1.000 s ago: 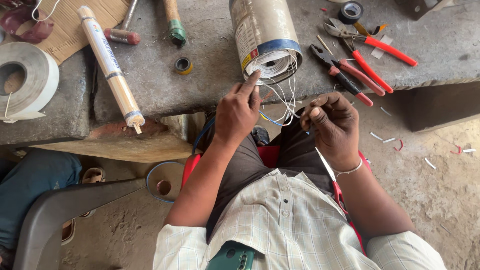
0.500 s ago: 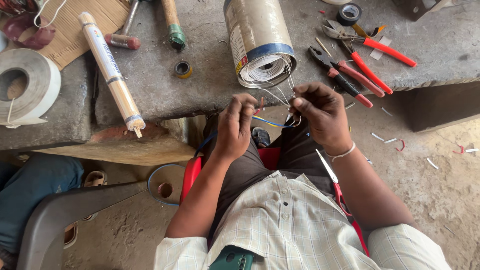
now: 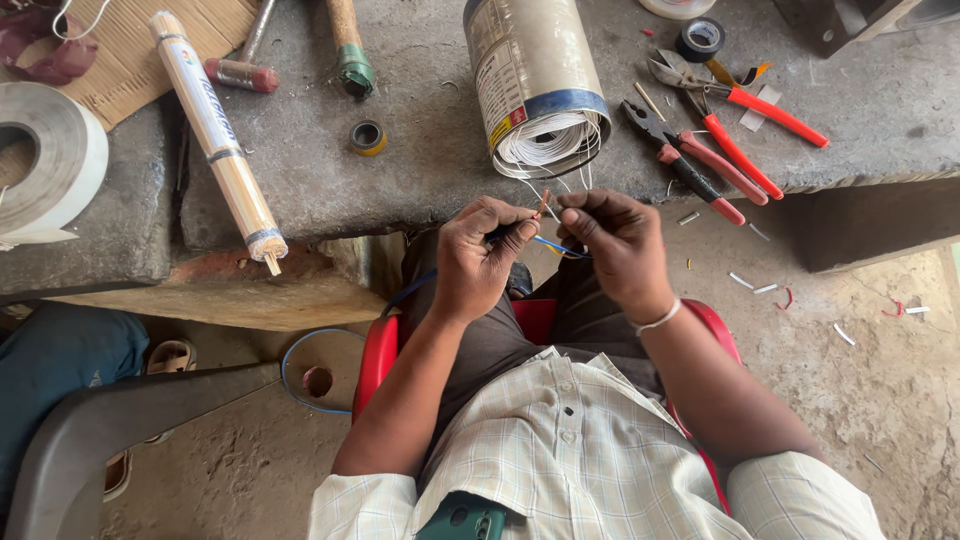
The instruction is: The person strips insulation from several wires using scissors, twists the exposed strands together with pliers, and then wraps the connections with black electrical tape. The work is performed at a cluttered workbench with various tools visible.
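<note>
A thin blue wire [image 3: 548, 243] is pinched between the fingers [image 3: 524, 228] of the left hand [image 3: 482, 262], with its bare copper tip poking up between the two hands. The same wire is gripped by the closed fingers [image 3: 578, 217] of the right hand [image 3: 618, 245], just beside the left, so that the fingertips nearly meet. The wire is held in the air above the lap, just in front of the bench [image 3: 420, 170] edge, and a blue length trails down past the left wrist toward a loop on the floor.

Just beyond the hands, a metal can [image 3: 530, 75] is laid on its side on the bench, its open end filled with a coil of white wire whose loose strands hang toward the hands. Right of the can, red-handled pliers [image 3: 685, 165] and red-handled cutters [image 3: 735, 115] are seen, with a black tape roll [image 3: 701, 39] above them. To the left lie a small yellow tape roll [image 3: 368, 137], a long sealant tube [image 3: 215, 130] and a large white roll [image 3: 45, 165]. A red chair [image 3: 380, 355] is sat on.
</note>
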{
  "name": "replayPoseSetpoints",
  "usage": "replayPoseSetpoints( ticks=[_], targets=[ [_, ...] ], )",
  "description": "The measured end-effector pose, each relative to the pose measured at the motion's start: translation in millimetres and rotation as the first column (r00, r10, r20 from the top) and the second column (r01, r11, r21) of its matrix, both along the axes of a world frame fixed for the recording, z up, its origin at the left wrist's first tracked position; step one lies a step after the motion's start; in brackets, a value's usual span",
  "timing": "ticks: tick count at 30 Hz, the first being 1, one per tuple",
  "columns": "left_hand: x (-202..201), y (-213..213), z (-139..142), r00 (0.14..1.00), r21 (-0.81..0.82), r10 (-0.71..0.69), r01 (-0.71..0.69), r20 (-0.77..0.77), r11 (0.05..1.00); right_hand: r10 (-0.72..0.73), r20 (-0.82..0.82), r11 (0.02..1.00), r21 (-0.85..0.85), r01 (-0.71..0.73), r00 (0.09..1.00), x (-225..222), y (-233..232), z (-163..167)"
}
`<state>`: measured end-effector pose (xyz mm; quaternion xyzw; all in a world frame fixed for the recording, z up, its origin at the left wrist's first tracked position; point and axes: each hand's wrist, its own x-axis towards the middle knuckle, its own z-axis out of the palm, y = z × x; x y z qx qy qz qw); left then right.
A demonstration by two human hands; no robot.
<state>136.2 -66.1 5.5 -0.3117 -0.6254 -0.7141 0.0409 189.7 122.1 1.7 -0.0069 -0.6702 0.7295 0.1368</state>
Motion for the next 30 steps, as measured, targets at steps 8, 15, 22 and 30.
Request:
replayPoseSetpoints(
  ticks=[8,15,22,30],
  targets=[
    [-2.0,5.8,-13.5,0.986,0.021,-0.094,0.092,0.141,0.996,0.127,0.087,0.991,0.032,-0.130,0.988,3.7,14.1,6.3],
    [-6.2,6.2,-16.0,0.997,-0.067,-0.035,0.040,0.069,0.997,0.202,0.118,0.979,0.013,-0.205,0.972,2.0,16.5,10.8],
    [-2.3,8.1,-9.3,1.000,-0.120,0.005,-0.003,0.017,0.993,0.213,0.129,0.968,0.109,-0.228,0.968,2.6,17.3,13.5],
    [5.7,14.8,-7.3,0.973,-0.180,0.061,-0.102,-0.221,0.978,0.145,0.178,0.956,0.228,-0.184,0.973,5.1,19.1,13.3]
  ],
)
